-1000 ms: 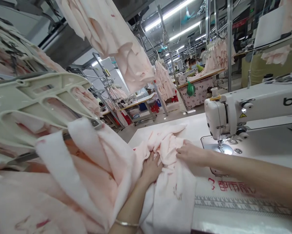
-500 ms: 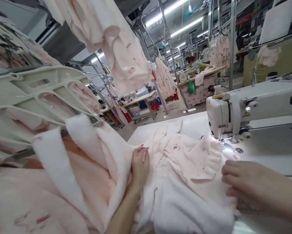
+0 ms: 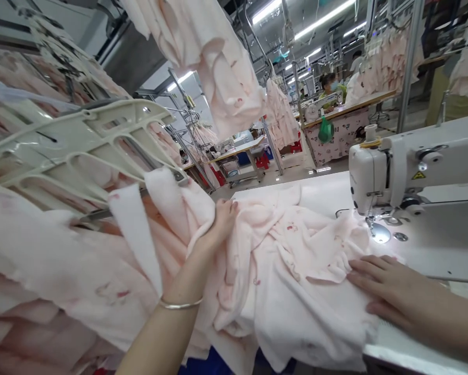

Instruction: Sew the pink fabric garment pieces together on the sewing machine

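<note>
A pale pink fleece garment point(image 3: 275, 260) with small red prints and a ruffle lies bunched over the table edge beside the sewing machine point(image 3: 374, 179). At the garment's far left, my left hand point(image 3: 223, 219) is closed on a fold of the cloth, its fingertips partly hidden. My right hand point(image 3: 378, 281) rests on the ruffled side with fingers stretched out, just in front of the lit needle area. More pink fabric point(image 3: 112, 281) hangs from a pale plastic clamp rack point(image 3: 112, 140) at the left, touching my left forearm.
Above the table hangs another pink garment point(image 3: 234, 78). The white tabletop point(image 3: 320, 182) extends behind the cloth. Further back are a metal post point(image 3: 411, 67), a green bag point(image 3: 326, 129) and a person point(image 3: 330, 88) at another machine.
My left hand has pushed away from me with the cloth, and its bracelet now shows. The fingers of my right hand have straightened onto the fabric. The view has shifted left.
</note>
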Action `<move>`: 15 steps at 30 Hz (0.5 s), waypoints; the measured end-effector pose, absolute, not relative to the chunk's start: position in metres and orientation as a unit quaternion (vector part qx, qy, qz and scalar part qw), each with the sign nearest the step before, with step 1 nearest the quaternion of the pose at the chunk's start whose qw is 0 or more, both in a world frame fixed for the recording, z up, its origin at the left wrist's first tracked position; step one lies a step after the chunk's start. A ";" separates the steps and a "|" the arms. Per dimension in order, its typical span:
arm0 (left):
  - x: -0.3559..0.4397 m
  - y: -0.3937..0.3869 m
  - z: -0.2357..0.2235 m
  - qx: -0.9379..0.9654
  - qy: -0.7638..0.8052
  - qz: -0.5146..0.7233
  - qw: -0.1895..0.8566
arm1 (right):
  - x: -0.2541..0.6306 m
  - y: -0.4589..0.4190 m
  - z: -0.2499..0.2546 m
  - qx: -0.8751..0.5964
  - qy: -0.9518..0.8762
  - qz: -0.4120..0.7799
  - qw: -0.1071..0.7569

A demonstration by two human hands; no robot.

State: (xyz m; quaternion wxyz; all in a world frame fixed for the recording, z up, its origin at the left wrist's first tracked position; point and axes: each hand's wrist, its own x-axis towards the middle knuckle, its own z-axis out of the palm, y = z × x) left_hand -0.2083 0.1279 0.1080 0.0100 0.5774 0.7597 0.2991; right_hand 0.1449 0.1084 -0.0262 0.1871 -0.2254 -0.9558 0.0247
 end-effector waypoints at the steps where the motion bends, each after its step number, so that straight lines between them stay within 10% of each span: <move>1: -0.201 0.124 0.113 0.592 0.744 0.308 0.018 | 0.145 0.107 -0.025 -0.223 -0.956 0.026 0.189; 15: -0.152 0.021 0.077 0.713 0.636 0.078 0.284 | 0.155 0.107 -0.029 -0.196 -0.962 0.047 0.186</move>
